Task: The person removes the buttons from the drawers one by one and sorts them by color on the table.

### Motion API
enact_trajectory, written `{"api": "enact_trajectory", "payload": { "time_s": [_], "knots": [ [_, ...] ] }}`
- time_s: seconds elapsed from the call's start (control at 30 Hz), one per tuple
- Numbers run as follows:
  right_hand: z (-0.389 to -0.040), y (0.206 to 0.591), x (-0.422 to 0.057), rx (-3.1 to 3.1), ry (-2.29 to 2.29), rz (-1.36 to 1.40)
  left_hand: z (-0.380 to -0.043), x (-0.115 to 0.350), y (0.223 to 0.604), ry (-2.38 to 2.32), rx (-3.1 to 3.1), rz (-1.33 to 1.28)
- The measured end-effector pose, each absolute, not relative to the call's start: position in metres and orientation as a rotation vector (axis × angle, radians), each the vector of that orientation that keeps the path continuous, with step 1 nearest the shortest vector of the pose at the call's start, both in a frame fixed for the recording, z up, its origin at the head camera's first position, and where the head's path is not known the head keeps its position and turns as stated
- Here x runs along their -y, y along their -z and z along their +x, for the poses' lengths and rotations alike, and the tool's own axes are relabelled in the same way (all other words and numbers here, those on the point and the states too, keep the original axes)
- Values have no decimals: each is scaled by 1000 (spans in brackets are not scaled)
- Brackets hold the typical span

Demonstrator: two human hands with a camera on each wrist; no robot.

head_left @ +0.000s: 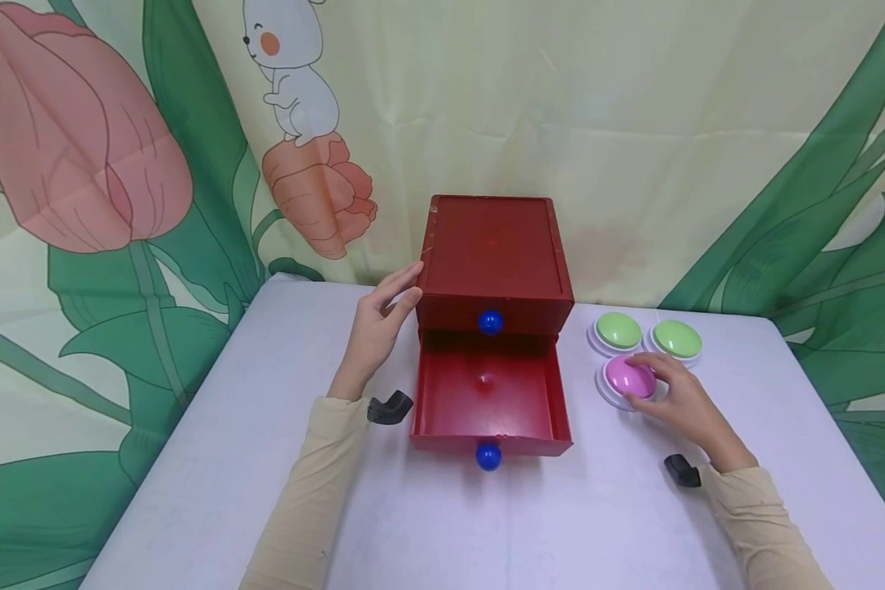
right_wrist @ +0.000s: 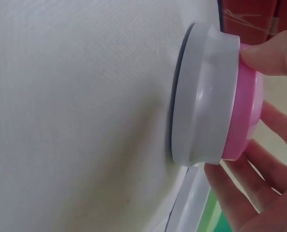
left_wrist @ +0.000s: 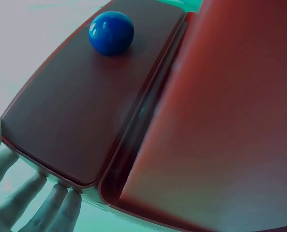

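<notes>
A dark red two-drawer box (head_left: 492, 254) stands at the back middle of the table, its lower drawer (head_left: 490, 401) pulled out and bare inside. The upper drawer is closed; a blue knob (left_wrist: 111, 33) sits on its front. My left hand (head_left: 382, 324) rests with fairly straight fingers against the box's left side, near the front corner. To the right of the box, my right hand (head_left: 678, 397) grips a pink push button (right_wrist: 245, 104) with a white base, thumb on one side and fingers on the other. The base sits at the table surface.
Two green push buttons, a left one (head_left: 619, 330) and a right one (head_left: 677, 339), stand just behind the pink one. A printed curtain (head_left: 605, 164) hangs behind the white table (head_left: 501, 533). Black wrist pieces, left (head_left: 389, 407) and right (head_left: 682, 470), stick out near the sleeves.
</notes>
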State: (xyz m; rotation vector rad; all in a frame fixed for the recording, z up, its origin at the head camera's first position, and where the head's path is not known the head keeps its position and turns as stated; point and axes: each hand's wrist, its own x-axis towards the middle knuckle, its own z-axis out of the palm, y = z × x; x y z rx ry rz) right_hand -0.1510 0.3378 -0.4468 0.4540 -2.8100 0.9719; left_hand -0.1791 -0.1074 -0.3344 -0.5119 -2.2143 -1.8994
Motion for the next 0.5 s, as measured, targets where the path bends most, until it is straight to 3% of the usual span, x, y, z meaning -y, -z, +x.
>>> {"api": "enact_trajectory", "payload": {
  "time_s": [0.5],
  "knots": [
    [-145,428,-332,2813,-962,454,-179,108,335,1898,2213,-513]
  ]
}}
